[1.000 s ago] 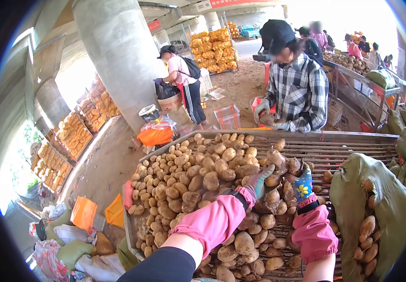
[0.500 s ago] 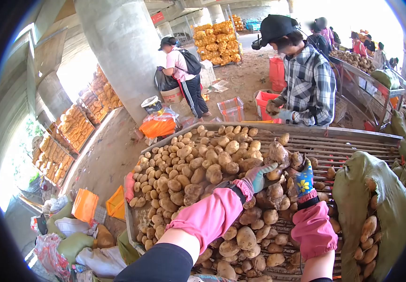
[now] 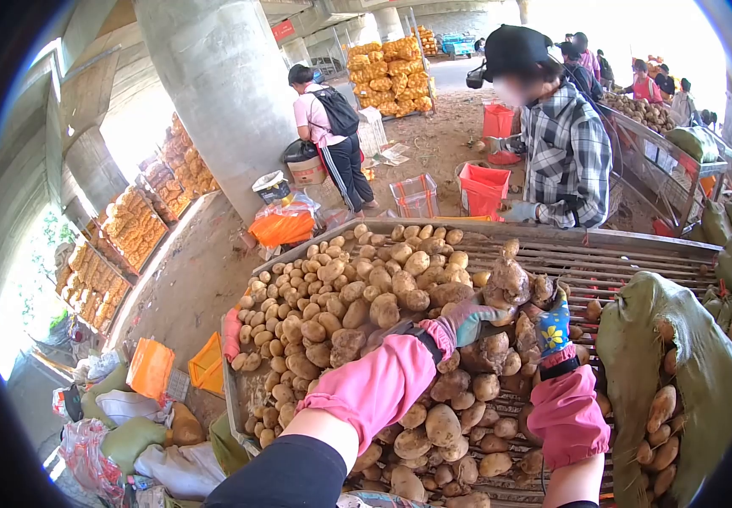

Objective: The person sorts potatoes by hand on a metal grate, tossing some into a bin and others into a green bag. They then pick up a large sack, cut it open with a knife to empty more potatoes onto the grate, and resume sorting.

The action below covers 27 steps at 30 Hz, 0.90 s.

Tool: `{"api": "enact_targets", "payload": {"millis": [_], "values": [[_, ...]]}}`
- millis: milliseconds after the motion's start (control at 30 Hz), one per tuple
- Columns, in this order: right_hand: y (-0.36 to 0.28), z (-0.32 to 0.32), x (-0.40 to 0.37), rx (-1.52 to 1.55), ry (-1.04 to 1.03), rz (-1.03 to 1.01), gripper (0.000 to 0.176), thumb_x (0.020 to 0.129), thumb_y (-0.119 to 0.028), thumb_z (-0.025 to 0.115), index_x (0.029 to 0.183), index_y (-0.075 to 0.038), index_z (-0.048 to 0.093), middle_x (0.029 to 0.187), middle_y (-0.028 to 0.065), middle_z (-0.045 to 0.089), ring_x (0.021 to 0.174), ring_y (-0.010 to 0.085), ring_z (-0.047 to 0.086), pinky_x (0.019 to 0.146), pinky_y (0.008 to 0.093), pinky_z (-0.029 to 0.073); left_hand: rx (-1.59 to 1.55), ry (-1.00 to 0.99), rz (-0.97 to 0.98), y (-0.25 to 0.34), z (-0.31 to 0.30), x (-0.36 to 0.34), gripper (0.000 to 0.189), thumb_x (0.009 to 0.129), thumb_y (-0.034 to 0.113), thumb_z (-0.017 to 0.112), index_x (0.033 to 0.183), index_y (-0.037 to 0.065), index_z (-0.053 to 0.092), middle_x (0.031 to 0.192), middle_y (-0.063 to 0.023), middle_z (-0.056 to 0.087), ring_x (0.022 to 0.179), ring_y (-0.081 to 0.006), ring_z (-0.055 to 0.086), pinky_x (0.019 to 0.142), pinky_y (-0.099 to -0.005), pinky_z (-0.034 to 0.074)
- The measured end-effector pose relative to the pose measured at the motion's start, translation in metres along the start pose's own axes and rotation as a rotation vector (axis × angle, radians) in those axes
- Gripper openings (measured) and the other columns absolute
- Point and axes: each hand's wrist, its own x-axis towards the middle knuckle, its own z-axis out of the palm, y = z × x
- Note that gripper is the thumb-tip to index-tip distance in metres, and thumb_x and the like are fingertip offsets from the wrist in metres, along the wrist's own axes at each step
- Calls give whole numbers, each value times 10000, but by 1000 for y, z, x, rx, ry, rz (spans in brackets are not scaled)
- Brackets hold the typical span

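Note:
My left hand (image 3: pixel 472 322), in a grey-teal glove with a pink sleeve cover, reaches over the potatoes (image 3: pixel 383 311). Its fingers are stretched to the right, somewhat blurred, beneath a large dirt-caked potato (image 3: pixel 508 283). Wearing a blue glove with a yellow flower, my right hand (image 3: pixel 554 326) is curled against a dark, muddy potato (image 3: pixel 542 290), with most of its fingers hidden. Between my hands lie more dark, soiled potatoes (image 3: pixel 493 351). All of these rest on a slatted sorting table (image 3: pixel 611 262).
A green sack (image 3: pixel 637 339) spilling potatoes lies at right. Across the table stands a person in a checked shirt (image 3: pixel 569 152), near a red bucket (image 3: pixel 484 188). Another person (image 3: pixel 332 127) stands by the concrete pillar (image 3: pixel 222 85). Sacks and an orange crate (image 3: pixel 207 366) lie at left.
The large dirt-caked potato has shifted slightly right and down, and my left fingers have slid right below it. The person opposite has lowered their hands; the potato they held no longer shows.

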Motion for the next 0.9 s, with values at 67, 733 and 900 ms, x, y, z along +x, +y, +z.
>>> {"api": "enact_targets", "payload": {"millis": [67,733,900], "values": [[1,1,0,29,3,6,780,707,-117,857,1334,19,413,1251,115,577,1116,191,578,975,315,470,7,3,-10,1,1,0,563,870,64,680,1377,124,445,1251,-29,591,1148,-187,584,969,-383,512],[6,-2,26,112,165,10,770,695,-1,786,1369,25,415,1184,105,585,1070,192,579,949,306,475,60,88,-46,16,-6,44,392,878,83,672,1252,71,555,1141,-48,652,1017,-202,653,882,-356,548],[-31,5,23,78,107,13,772,692,10,787,1369,31,417,1222,115,561,1113,198,563,961,305,469,40,146,-38,15,1,51,354,878,112,687,1213,51,591,1129,-69,666,1029,-216,654,890,-371,552]]}}
